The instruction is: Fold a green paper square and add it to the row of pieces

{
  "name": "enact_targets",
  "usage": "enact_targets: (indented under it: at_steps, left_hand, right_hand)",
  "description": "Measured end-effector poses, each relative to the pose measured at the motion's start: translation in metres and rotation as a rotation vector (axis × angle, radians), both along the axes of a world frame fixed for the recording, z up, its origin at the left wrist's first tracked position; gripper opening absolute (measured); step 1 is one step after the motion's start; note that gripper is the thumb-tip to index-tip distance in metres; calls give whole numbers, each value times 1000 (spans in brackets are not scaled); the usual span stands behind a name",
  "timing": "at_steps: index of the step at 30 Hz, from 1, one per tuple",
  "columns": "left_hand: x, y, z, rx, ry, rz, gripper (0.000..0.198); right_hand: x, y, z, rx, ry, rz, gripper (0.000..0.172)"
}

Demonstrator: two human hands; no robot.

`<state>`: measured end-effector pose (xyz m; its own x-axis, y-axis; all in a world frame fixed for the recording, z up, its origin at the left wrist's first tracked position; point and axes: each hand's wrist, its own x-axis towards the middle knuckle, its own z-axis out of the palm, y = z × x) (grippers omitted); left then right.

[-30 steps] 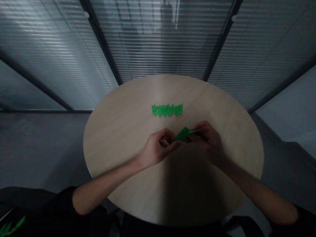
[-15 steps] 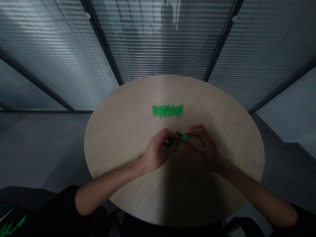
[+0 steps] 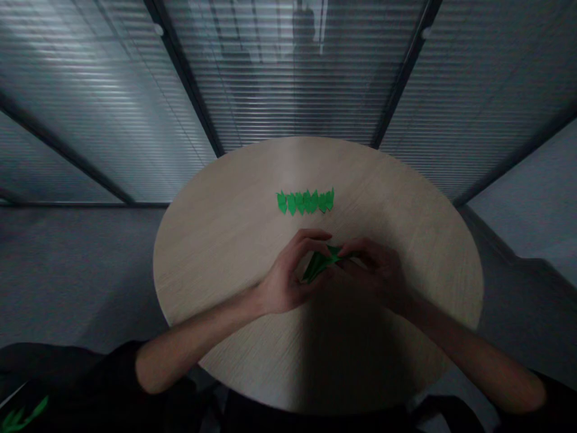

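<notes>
A folded piece of green paper (image 3: pixel 319 263) is held between my two hands, above the round wooden table. My left hand (image 3: pixel 288 276) grips its left side, fingers over the top and thumb below. On the other side, my right hand (image 3: pixel 378 270) pinches the paper with thumb and forefinger. Shadow hides part of the right fingers and of the paper's right end. Just beyond my hands, several small green folded paper pieces (image 3: pixel 306 202) lie side by side in a row.
The round table (image 3: pixel 216 228) stands against windows with closed blinds (image 3: pixel 293 108). Dark frame bars run between the panes. At the lower left, green shapes (image 3: pixel 27 415) show on something dark. Grey floor (image 3: pixel 81 270) lies around the table.
My left fingers have lifted and spread along the paper, so more of its left part shows. My right fingers have curled in closer around its right end. The row of pieces stays put.
</notes>
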<state>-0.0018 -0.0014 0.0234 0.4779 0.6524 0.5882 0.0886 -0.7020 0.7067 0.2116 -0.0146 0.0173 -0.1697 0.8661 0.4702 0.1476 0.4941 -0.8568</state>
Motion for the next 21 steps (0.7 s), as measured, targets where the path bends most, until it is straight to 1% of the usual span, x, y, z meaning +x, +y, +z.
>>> enact_targets:
  at_steps: [3, 7, 10, 13, 16, 18, 21]
  left_hand:
    - [1, 1, -2, -55, -27, -48, 21]
    - [0, 0, -5, -62, -52, -26, 21]
    - [0, -2, -5, -87, -57, -30, 24]
    - [-1, -3, -3, -175, -74, -60, 26]
    - [-1, -2, -1, -306, -116, -131, 27]
    - [-1, -2, -1, -378, -147, -168, 30]
    - [-1, -2, -2, -424, -187, -201, 29]
  right_hand:
    - [0, 0, 0, -34, 13, 34, 8]
    - [-1, 0, 1, -8, 38, 57, 8]
    - [0, 1, 0, 21, 68, 54, 9]
    - [1, 0, -2, 10, 95, 57, 10]
    - [2, 0, -1, 25, 74, 30, 10]
    - [2, 0, 0, 68, 32, -17, 11]
    - [2, 0, 2, 165, -45, -63, 13]
